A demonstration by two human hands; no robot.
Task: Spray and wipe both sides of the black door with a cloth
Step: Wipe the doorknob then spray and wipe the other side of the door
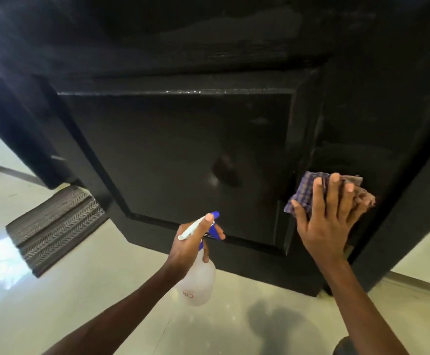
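Black panelled wooden door [173,155] fills view, bottom edge near pale tiled floor [101,283]. Right hand [329,219], fingers spread, presses purple checked cloth [305,192] flat against door's right stile. Left hand [193,242] grips translucent blue-nozzled spray bottle [198,280]. Grey ribbed doormat [52,226] at door's lower left corner.

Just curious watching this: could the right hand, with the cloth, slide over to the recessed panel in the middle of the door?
Probably yes. The right hand presses the cloth just beside the panel; only raised moulding lies between.

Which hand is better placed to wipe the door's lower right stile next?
Right: the right hand already presses the checked cloth against the black door there; the left hand holds the white spray bottle.
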